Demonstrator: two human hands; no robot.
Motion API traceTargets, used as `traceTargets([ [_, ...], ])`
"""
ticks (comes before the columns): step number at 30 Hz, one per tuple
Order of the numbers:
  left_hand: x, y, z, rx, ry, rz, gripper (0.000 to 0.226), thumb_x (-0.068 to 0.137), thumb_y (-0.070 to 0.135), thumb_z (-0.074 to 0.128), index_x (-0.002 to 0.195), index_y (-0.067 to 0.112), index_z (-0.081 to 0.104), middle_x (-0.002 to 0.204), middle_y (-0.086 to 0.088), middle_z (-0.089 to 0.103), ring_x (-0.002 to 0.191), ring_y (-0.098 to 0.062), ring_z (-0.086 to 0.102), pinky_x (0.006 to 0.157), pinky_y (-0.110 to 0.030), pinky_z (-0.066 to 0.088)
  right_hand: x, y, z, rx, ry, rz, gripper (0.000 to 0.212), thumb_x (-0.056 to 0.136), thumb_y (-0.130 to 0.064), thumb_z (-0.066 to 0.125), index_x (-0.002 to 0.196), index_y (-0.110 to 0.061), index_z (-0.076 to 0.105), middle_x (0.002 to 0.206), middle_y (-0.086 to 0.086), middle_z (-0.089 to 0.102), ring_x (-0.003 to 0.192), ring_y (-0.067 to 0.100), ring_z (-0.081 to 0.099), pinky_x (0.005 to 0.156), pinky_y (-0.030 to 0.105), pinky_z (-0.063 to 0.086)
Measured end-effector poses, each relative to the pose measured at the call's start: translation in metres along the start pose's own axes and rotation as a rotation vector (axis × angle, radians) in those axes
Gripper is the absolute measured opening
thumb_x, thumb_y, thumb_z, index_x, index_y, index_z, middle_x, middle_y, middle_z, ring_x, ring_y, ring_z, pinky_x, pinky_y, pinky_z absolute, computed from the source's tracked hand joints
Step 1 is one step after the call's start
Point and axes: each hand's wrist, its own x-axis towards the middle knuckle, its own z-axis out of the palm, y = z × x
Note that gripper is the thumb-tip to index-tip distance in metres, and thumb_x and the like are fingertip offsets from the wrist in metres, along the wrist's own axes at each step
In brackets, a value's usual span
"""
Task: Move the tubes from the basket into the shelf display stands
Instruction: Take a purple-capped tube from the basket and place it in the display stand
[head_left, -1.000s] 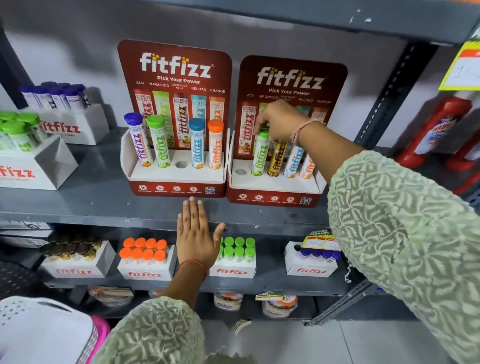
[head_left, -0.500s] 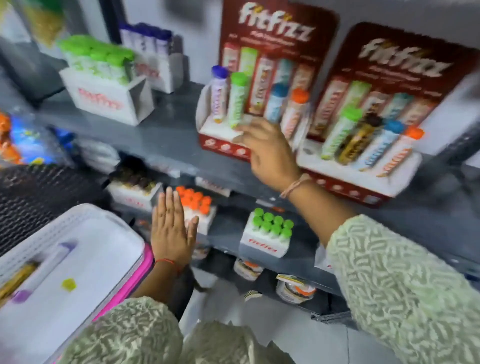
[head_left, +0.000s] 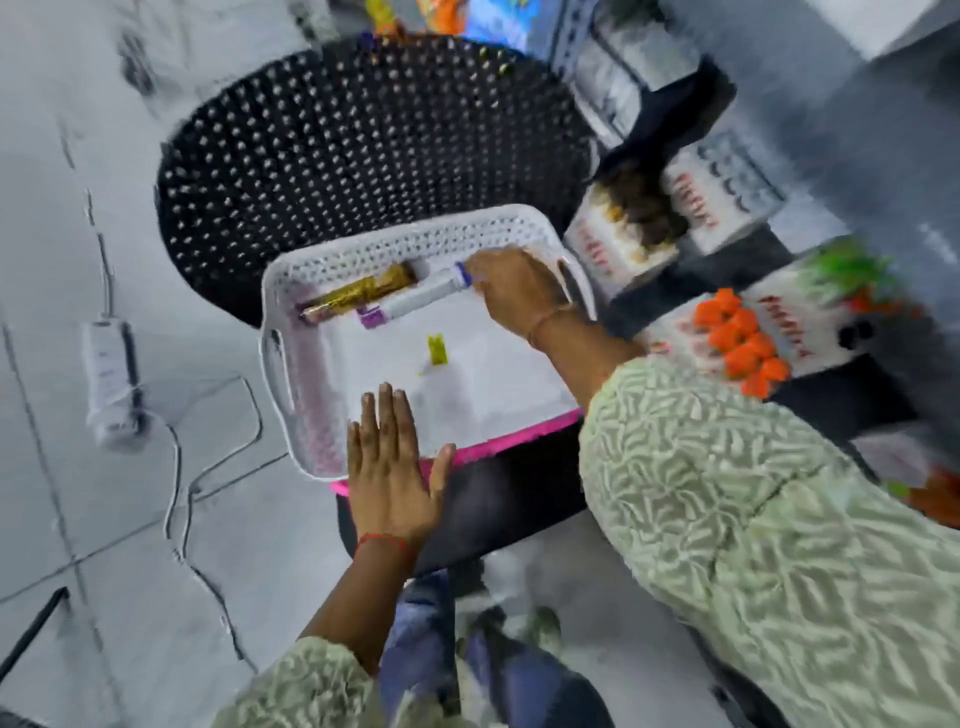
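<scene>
Right hand (head_left: 511, 291) fingers closing on purple-capped white tube (head_left: 415, 300) in white perforated plastic basket (head_left: 291, 312); gold tube (head_left: 358, 293) lying just beside, farther; left hand (head_left: 392, 467) hovering flat, fingers extended, empty.

Pale tiled floor (head_left: 47, 156) is seen, crossed by a white power strip (head_left: 110, 382); black perforated chair (head_left: 363, 140) is set beside grey shelving (head_left: 883, 156).

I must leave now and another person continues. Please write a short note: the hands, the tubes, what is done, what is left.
Right hand: fingers on the cap end of the purple tube in the white basket; the blur hides whether it is gripped.
Left hand: flat and open, over the basket's near edge.
Gold tube lies beside the purple one.
Left: both tubes must still go to the shelf stands, which are out of view.
</scene>
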Motion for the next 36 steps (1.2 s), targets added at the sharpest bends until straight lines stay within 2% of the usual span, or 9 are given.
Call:
traceTargets([
  [5, 0.001, -0.005, 0.01, 0.008, 0.057, -0.036, 0.072, 0.09, 0.052, 0.022, 0.139, -0.001, 0.024, 0.146, -0.018, 0.022, 0.136, -0.029, 0.01, 0.111, -0.039, 0.003, 0.056, -0.001, 0.071, -0.031, -0.225, 0.189, 0.052, 0.093, -0.013, 0.044, 0.141, -0.008, 0.025, 0.15, 0.018, 0.027, 0.136, 0.036, 0.026, 0.114, 0.047, 0.026],
  [8, -0.001, -0.012, 0.015, 0.033, 0.036, -0.049, 0.071, 0.09, 0.052, 0.023, 0.139, 0.0, 0.024, 0.147, -0.018, 0.023, 0.137, -0.028, 0.01, 0.111, -0.039, 0.003, 0.041, 0.001, 0.093, 0.001, -0.132, 0.166, 0.043, 0.088, -0.003, 0.048, 0.13, -0.003, 0.04, 0.138, 0.021, 0.041, 0.126, 0.037, 0.037, 0.107, 0.039, 0.029],
  [11, -0.003, -0.018, 0.016, 0.032, -0.029, -0.074, 0.074, 0.091, 0.055, 0.016, 0.139, 0.0, 0.024, 0.147, -0.016, 0.021, 0.138, -0.024, 0.004, 0.112, -0.038, 0.002, 0.005, -0.001, 0.083, 0.264, -0.07, 0.225, 0.037, 0.08, 0.004, 0.059, 0.117, 0.004, 0.055, 0.123, 0.028, 0.055, 0.118, 0.036, 0.048, 0.1, 0.035, 0.033],
  [19, 0.021, 0.024, -0.007, -0.162, -0.114, -0.159, 0.092, 0.084, 0.068, 0.002, 0.138, -0.005, 0.02, 0.145, -0.028, 0.024, 0.135, -0.038, 0.014, 0.109, -0.054, 0.014, -0.123, 0.004, -0.073, 0.368, 0.154, 0.278, 0.035, 0.072, -0.015, 0.071, 0.104, -0.001, 0.067, 0.102, 0.023, 0.064, 0.098, 0.032, 0.06, 0.085, 0.031, 0.043],
  [25, 0.062, 0.207, -0.04, -0.356, -0.041, 0.359, 0.086, 0.089, 0.06, 0.007, 0.134, -0.009, 0.027, 0.14, -0.032, 0.032, 0.13, -0.044, 0.025, 0.106, -0.05, 0.016, -0.254, 0.021, -0.227, 0.161, 0.434, 0.461, 0.025, 0.073, -0.025, 0.074, 0.083, -0.001, 0.071, 0.073, 0.018, 0.065, 0.069, 0.023, 0.056, 0.06, 0.024, 0.035],
  [28, 0.049, 0.289, -0.056, -0.409, -0.026, 0.628, 0.082, 0.091, 0.057, 0.01, 0.134, -0.01, 0.027, 0.14, -0.031, 0.033, 0.131, -0.042, 0.025, 0.106, -0.046, 0.013, -0.319, 0.029, -0.286, 0.064, 0.542, 0.596, 0.032, 0.074, -0.026, 0.073, 0.072, 0.005, 0.067, 0.066, 0.027, 0.063, 0.063, 0.025, 0.051, 0.059, 0.035, 0.034],
  [30, 0.034, 0.33, -0.06, -0.418, -0.052, 0.798, 0.08, 0.091, 0.057, 0.012, 0.134, -0.008, 0.029, 0.14, -0.028, 0.034, 0.131, -0.039, 0.025, 0.107, -0.043, 0.011, -0.353, 0.035, -0.319, -0.014, 0.549, 0.663, 0.036, 0.075, -0.031, 0.072, 0.073, 0.005, 0.067, 0.07, 0.03, 0.065, 0.062, 0.023, 0.05, 0.059, 0.037, 0.031],
  [33, 0.008, 0.372, -0.055, -0.367, -0.114, 1.05, 0.08, 0.091, 0.057, 0.01, 0.133, -0.007, 0.033, 0.139, -0.027, 0.036, 0.13, -0.04, 0.029, 0.106, -0.039, 0.01, -0.397, 0.041, -0.363, -0.176, 0.569, 0.751, 0.037, 0.075, -0.038, 0.071, 0.081, -0.002, 0.073, 0.073, 0.022, 0.07, 0.065, 0.018, 0.054, 0.054, 0.026, 0.034],
  [36, -0.008, 0.383, -0.039, -0.277, -0.163, 1.154, 0.084, 0.092, 0.058, 0.007, 0.128, -0.01, 0.04, 0.133, -0.029, 0.044, 0.123, -0.046, 0.038, 0.103, -0.038, 0.012, -0.424, 0.047, -0.396, -0.305, 0.587, 0.788, 0.04, 0.074, -0.041, 0.07, 0.079, -0.002, 0.073, 0.07, 0.021, 0.07, 0.065, 0.02, 0.058, 0.048, 0.02, 0.031],
])
